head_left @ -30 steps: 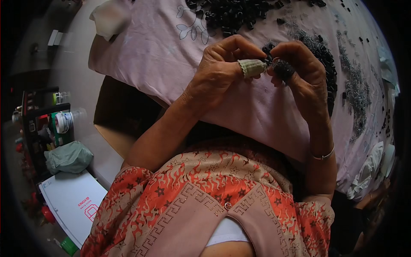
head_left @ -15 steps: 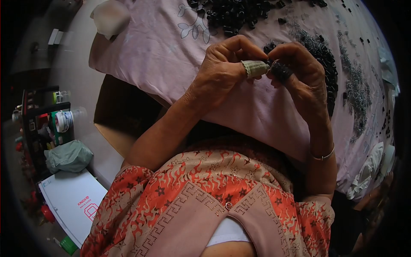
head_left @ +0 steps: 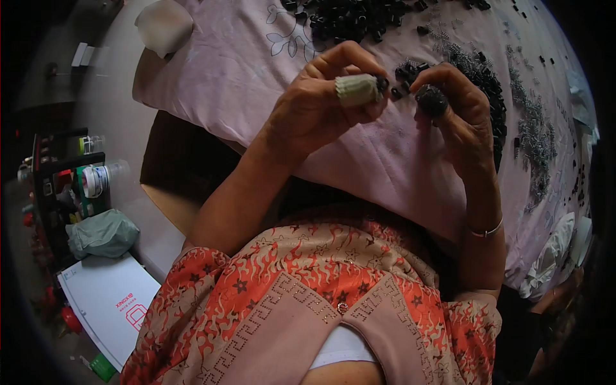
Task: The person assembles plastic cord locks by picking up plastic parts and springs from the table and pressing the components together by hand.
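Note:
My left hand point(head_left: 314, 106) pinches a small black plastic part point(head_left: 382, 83) between thumb and forefinger. A pale green ribbed cover point(head_left: 357, 90) wraps that thumb. To its right, my right hand point(head_left: 459, 112) has thumb and forefinger brought together, the thumb capped in a black cover point(head_left: 432, 101). Whatever lies between those right fingertips is hidden. A gap separates the two hands over the pink cloth point(head_left: 385, 154). Small black parts point(head_left: 405, 74) lie just beyond them, partly hidden by the right hand.
A heap of black parts point(head_left: 350, 25) lies at the far side of the cloth. Small metal springs point(head_left: 538, 141) spread along the right. An open cardboard box point(head_left: 170, 208) stands below left, near a white box point(head_left: 109, 301) and a grey-green bag point(head_left: 102, 234).
My hands have come apart: the left moved left and slightly up with the small black part, while the right stayed nearly in place, its thumb turned.

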`<action>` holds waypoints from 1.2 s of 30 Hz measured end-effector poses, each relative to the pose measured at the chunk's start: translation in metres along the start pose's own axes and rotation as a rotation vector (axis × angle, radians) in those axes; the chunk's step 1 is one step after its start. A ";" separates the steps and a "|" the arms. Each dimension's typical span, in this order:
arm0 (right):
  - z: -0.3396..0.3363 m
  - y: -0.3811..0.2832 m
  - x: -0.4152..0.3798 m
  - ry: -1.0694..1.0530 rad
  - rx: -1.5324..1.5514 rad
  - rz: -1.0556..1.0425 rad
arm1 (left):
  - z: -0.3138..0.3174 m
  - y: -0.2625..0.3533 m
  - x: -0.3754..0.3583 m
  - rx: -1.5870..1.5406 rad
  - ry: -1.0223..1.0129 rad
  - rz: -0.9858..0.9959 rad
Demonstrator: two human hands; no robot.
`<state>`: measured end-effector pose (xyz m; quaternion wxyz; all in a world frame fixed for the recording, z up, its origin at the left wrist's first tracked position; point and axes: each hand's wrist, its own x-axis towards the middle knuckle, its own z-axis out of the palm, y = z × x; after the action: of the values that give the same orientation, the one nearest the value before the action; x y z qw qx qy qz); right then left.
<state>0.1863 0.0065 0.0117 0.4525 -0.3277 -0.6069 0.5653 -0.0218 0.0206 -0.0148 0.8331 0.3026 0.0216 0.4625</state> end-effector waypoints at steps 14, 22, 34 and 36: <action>-0.004 0.000 0.005 0.177 -0.645 -0.121 | -0.029 0.012 0.004 -0.219 0.109 0.131; 0.002 -0.022 0.003 -0.119 -1.488 -0.223 | -0.027 0.009 0.005 -0.104 0.172 0.113; -0.010 -0.015 0.008 0.068 -1.457 -0.272 | -0.021 0.010 0.004 -0.010 0.192 0.080; -0.007 -0.010 0.011 0.055 -1.488 -0.270 | -0.022 0.010 0.005 -0.007 0.189 0.083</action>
<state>0.1901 0.0180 0.0229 0.1923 -0.4834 -0.8518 -0.0621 -0.0336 0.0388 -0.0268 0.8086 0.2555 0.0860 0.5230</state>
